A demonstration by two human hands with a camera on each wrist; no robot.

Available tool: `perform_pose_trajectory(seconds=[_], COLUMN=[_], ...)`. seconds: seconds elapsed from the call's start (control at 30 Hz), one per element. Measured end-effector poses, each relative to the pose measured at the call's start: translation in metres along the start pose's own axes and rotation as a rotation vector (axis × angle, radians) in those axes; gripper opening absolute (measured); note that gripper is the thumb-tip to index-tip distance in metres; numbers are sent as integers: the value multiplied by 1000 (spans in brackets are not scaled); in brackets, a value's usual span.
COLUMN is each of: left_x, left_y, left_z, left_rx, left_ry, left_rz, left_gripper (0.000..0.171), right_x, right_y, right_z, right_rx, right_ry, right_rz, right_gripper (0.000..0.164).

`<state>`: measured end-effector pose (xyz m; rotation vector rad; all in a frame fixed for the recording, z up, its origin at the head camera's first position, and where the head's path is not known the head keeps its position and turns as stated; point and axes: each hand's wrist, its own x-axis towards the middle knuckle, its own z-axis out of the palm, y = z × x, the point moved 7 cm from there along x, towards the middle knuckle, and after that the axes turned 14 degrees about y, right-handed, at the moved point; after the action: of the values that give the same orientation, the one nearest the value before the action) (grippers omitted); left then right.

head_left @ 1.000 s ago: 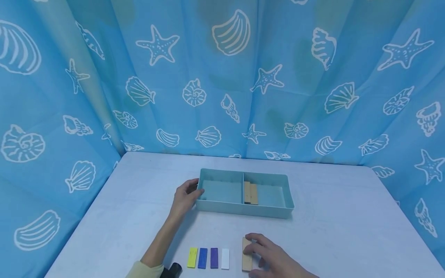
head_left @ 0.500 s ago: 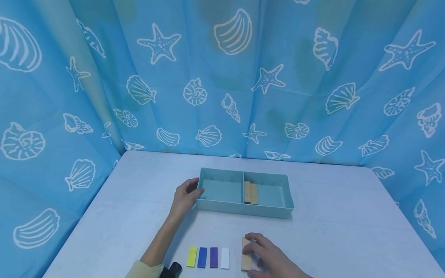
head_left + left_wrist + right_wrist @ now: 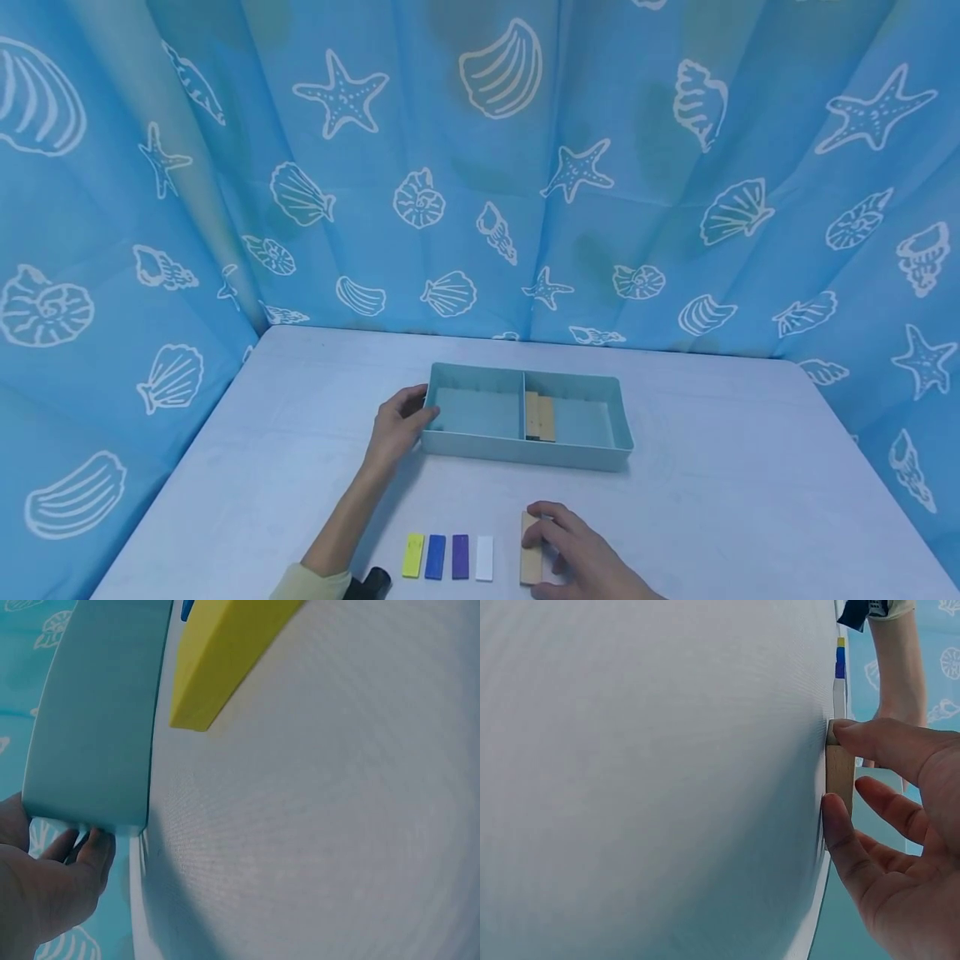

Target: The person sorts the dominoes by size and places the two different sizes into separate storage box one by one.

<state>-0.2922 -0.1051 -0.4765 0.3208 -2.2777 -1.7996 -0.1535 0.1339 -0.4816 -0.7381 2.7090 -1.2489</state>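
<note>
A light teal tray (image 3: pixel 517 450) with two compartments lies at mid-table. My left hand (image 3: pixel 396 429) grips its left end, thumb over the rim and the other fingers outside; the left wrist view shows that hand (image 3: pixel 60 877) at the tray's end wall. Several thin wooden blocks (image 3: pixel 541 417) lie against the divider in the right compartment. Closer to me, my right hand (image 3: pixel 581 550) holds a flat wooden block (image 3: pixel 530 568) on the table. In the right wrist view, the thumb and a finger of that hand (image 3: pixel 907 832) touch the wooden block (image 3: pixel 839 776) at separate places along it.
Left of the wooden block, a row of small flat blocks lies on the white table (image 3: pixel 712 500): yellow (image 3: pixel 412 556), blue (image 3: pixel 435 557), purple (image 3: pixel 461 557) and white (image 3: pixel 484 558). A blue curtain (image 3: pixel 480 167) with shell prints stands behind the table and along its sides.
Both hands keep their places on the tray and the wooden block. Only a very slight shift of the head view shows.
</note>
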Motion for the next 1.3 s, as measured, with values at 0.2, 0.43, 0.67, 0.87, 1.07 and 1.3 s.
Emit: perform_pose_trajectory(seconds=[0.2,0.43,0.67,0.87,1.07,1.3], left_x=[1,-1,-3,7,7,0], left_y=[-1,-3,-2,-19,-14,-2], left_z=[0,-1,0,5,2,-1], left_rx=[7,21,22,59,40,11], left_ry=[10,16,8,32,31,11], left_rz=[16,6,8,47,38,34], left_gripper=[46,46,45,44,45,46], right_x=[0,-1,-5,-9,-3,13], right_y=[1,1,-1,1,-4,-14], right_z=[0,1,0,-12,-37,-83], right_rx=[17,59,82,33,20,-76], right_ry=[13,16,8,31,41,184], right_rz=[-3,10,15,26,93,-14], right_gripper=[38,33,27,25,32,40])
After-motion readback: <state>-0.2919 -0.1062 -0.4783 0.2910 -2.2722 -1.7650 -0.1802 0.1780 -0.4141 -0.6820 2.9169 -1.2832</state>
